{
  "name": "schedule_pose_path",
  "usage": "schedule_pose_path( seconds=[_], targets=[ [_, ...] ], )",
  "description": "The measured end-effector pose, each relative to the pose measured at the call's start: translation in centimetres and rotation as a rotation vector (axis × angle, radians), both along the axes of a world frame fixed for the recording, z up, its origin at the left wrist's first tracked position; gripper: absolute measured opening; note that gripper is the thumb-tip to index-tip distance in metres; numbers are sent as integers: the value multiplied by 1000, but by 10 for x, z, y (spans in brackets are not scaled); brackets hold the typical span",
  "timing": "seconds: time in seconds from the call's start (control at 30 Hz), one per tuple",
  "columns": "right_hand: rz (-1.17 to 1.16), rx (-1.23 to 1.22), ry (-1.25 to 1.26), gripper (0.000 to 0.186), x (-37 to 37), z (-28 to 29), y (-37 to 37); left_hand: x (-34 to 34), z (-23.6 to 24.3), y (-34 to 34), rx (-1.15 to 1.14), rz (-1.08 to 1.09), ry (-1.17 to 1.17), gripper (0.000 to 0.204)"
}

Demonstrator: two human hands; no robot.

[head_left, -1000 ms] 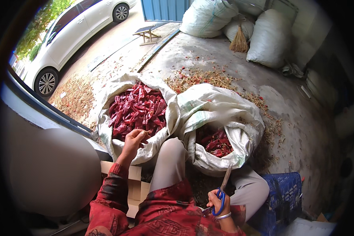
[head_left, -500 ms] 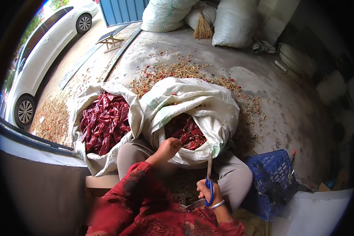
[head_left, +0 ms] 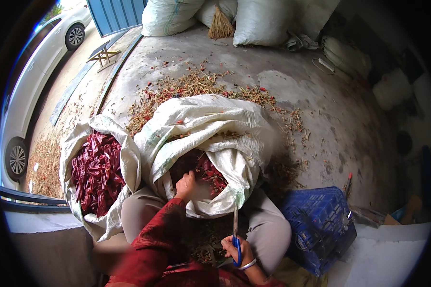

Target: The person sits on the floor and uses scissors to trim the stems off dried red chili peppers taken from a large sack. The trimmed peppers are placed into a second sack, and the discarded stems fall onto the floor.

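My left hand (head_left: 186, 184) reaches into the opening of the larger white woven sack (head_left: 201, 115) in the middle, at the dried red chilies (head_left: 208, 173) inside. Its fingers are bent among them, the tips hidden. My right hand (head_left: 242, 253) grips the blue handle of scissors (head_left: 235, 243) below that sack, blades pointing up toward its front rim. A second white sack (head_left: 129, 160) on the left is full of flattened, glossy red chilies (head_left: 96, 172).
A blue plastic crate (head_left: 313, 225) stands by my right knee. Stems and debris (head_left: 196, 83) litter the concrete floor. Stuffed white sacks (head_left: 263, 21), a straw broom (head_left: 220, 26) and a folding stool (head_left: 103, 56) are farther back; a white car (head_left: 33, 71) is outside on the left.
My left hand has moved from the left sack's chilies into the middle sack's opening. My view has turned rightward, shifting both sacks left. My right hand still holds the scissors.
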State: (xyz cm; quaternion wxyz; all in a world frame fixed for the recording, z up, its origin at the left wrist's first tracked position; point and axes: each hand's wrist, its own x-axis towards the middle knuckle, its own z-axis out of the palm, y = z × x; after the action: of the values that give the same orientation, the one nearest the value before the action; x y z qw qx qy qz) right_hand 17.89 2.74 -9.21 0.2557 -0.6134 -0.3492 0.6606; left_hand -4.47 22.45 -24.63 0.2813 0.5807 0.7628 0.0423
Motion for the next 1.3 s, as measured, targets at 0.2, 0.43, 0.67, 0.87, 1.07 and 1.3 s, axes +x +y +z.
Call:
schedule_pose_path(
  seconds=[0.2,0.43,0.67,0.87,1.07,1.3],
  targets=[
    [-59,23,68,28,-1,-3,-5,-24,19,8,74,250,-708,44],
    [-78,116,102,27,-6,10,-26,-37,80,-25,45,386,-958,21],
    [-69,179,89,31,-8,20,-41,-41,110,-59,105,312,-1184,30],
    [-70,363,74,37,-16,30,-24,-22,172,-105,64,215,-1478,34],
    [74,814,-307,41,-16,49,-23,-20,219,-164,66,107,-1439,36],
    [303,879,-478,56,-2,81,-43,-18,243,-198,-33,-65,-1430,28]
  ],
)
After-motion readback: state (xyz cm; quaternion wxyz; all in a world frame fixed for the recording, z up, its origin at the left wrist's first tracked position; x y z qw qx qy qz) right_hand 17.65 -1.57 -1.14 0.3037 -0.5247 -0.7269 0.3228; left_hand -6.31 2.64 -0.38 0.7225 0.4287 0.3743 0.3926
